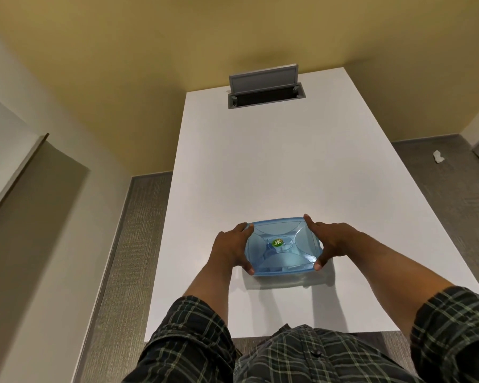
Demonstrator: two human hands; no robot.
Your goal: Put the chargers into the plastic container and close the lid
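A blue see-through plastic container (282,246) sits on the white table (274,167), near its front edge. Its lid lies on top, with a small green sticker (277,242) at the centre. My left hand (230,248) grips the container's left side, thumb at the near corner and fingers at the far corner. My right hand (331,243) grips the right side the same way. Pale shapes show faintly through the lid; I cannot tell what they are. No charger lies on the table.
An open grey cable hatch (266,89) is set into the table's far end, its flap standing up. Grey carpet runs along both sides, with a white scrap (438,157) on the floor at right. Walls close in on the left.
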